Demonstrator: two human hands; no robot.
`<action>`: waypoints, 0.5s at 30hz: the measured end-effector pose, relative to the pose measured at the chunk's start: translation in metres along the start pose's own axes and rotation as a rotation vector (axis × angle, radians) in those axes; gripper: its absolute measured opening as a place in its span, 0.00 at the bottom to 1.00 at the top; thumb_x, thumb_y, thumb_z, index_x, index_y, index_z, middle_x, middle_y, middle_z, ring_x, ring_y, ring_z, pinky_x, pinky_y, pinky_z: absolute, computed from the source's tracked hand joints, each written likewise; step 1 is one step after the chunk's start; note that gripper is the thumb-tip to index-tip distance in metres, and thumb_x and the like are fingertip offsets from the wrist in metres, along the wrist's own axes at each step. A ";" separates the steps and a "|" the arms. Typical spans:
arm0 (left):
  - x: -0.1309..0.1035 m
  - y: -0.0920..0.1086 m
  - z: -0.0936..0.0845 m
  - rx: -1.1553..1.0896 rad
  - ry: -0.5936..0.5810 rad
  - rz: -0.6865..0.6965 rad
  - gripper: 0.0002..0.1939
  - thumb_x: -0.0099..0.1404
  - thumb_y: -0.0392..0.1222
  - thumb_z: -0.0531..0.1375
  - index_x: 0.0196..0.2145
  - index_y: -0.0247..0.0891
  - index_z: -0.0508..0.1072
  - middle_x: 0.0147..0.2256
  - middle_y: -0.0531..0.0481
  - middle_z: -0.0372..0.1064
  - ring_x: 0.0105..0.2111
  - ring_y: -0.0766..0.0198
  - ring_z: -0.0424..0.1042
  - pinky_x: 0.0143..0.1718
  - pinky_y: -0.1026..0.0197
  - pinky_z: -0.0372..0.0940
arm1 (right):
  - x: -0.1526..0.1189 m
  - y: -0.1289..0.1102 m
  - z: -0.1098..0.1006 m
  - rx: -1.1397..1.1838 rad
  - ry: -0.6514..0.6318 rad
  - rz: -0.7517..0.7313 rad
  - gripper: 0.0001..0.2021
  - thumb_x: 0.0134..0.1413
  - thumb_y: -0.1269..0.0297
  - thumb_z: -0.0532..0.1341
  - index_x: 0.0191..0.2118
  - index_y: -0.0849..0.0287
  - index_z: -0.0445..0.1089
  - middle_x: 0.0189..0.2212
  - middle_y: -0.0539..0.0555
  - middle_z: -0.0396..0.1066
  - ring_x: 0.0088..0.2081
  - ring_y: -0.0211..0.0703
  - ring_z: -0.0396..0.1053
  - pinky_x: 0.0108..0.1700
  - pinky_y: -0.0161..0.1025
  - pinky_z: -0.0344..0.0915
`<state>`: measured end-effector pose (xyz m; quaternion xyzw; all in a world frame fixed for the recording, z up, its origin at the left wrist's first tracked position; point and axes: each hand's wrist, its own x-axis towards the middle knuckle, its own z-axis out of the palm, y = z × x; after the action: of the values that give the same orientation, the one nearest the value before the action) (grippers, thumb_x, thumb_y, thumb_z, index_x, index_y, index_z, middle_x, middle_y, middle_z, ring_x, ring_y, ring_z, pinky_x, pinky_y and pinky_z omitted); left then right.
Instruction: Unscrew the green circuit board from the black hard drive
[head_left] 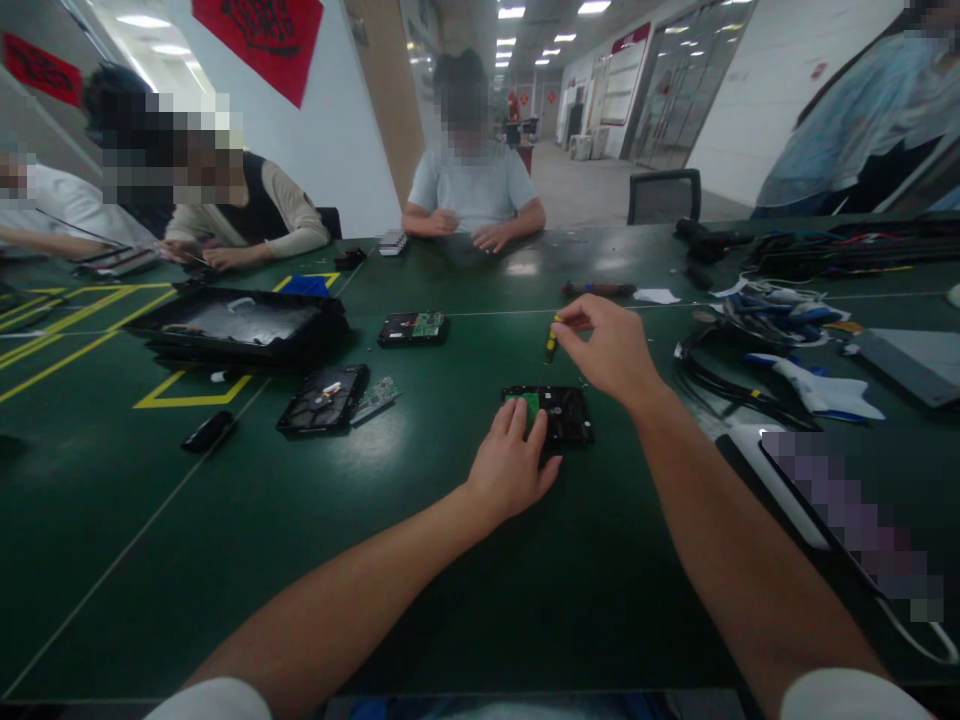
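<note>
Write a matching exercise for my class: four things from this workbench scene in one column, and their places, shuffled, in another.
Things
1. Yellow-and-black tool
2. Black drive
3. Blue cloth
4. Mesh-backed chair

Places
A. Beyond the far edge of the green table
B. Partly under the left hand
C. Just behind the black trays
D. Between the fingers of the right hand

Right pairs: 1-D, 2-B, 3-C, 4-A

Hard drive (568, 413): black, flat on green worktop (420, 630), green circuit board (532, 402) showing, partly covered. Screwdriver (552, 343): small, yellow-and-black handle, slightly tilted, tip downward, just beyond hard drive; tip contact unclear.
</note>
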<state>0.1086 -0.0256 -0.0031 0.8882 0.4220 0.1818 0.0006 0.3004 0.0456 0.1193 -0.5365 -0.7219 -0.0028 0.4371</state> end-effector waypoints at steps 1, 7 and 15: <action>0.000 0.000 0.000 0.001 -0.002 -0.003 0.36 0.74 0.58 0.55 0.70 0.33 0.62 0.71 0.28 0.56 0.73 0.33 0.52 0.67 0.35 0.61 | 0.000 -0.001 0.000 0.001 0.008 0.015 0.04 0.60 0.63 0.66 0.39 0.55 0.76 0.39 0.56 0.81 0.40 0.51 0.78 0.46 0.49 0.73; 0.000 0.001 -0.001 0.009 -0.005 -0.001 0.36 0.74 0.58 0.55 0.70 0.32 0.62 0.70 0.28 0.56 0.73 0.34 0.53 0.68 0.36 0.60 | -0.001 -0.003 0.000 0.004 0.005 0.012 0.04 0.62 0.62 0.65 0.39 0.54 0.77 0.38 0.55 0.82 0.39 0.50 0.78 0.47 0.49 0.73; 0.000 0.001 0.000 0.012 0.006 0.007 0.35 0.74 0.58 0.54 0.70 0.32 0.63 0.70 0.28 0.57 0.73 0.34 0.53 0.68 0.35 0.60 | -0.001 0.002 0.001 -0.005 -0.008 -0.002 0.05 0.59 0.66 0.65 0.41 0.55 0.76 0.40 0.56 0.81 0.41 0.51 0.78 0.48 0.50 0.73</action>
<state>0.1094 -0.0257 -0.0026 0.8890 0.4201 0.1822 -0.0066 0.3010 0.0461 0.1170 -0.5367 -0.7242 -0.0030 0.4330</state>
